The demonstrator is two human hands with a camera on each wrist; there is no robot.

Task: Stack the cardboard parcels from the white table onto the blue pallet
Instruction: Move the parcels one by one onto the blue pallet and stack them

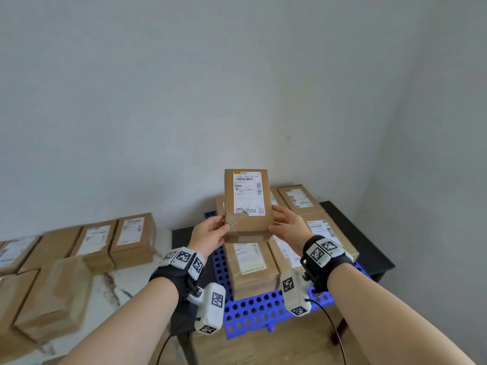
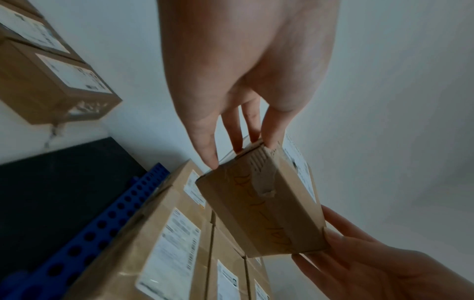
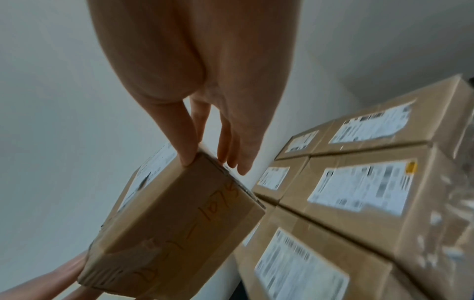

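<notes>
I hold one cardboard parcel [image 1: 246, 204] with a white shipping label in the air, tilted up, over the blue pallet [image 1: 253, 309]. My left hand [image 1: 214, 233] grips its lower left corner, where the tape is torn. My right hand [image 1: 286, 225] grips its lower right side. In the left wrist view the left hand [image 2: 238, 121] pinches the parcel [image 2: 259, 211] at one end. In the right wrist view the right hand [image 3: 210, 142] pinches the parcel [image 3: 174, 223] at the other. Several labelled parcels [image 1: 250, 264] lie packed flat on the pallet below.
Several more parcels [image 1: 131, 241] lie on the white marble-patterned table [image 1: 123, 285] to my left. The pallet rests on a dark table [image 1: 366, 241] set in the wall corner. Wooden floor [image 1: 263, 346] shows below its front edge.
</notes>
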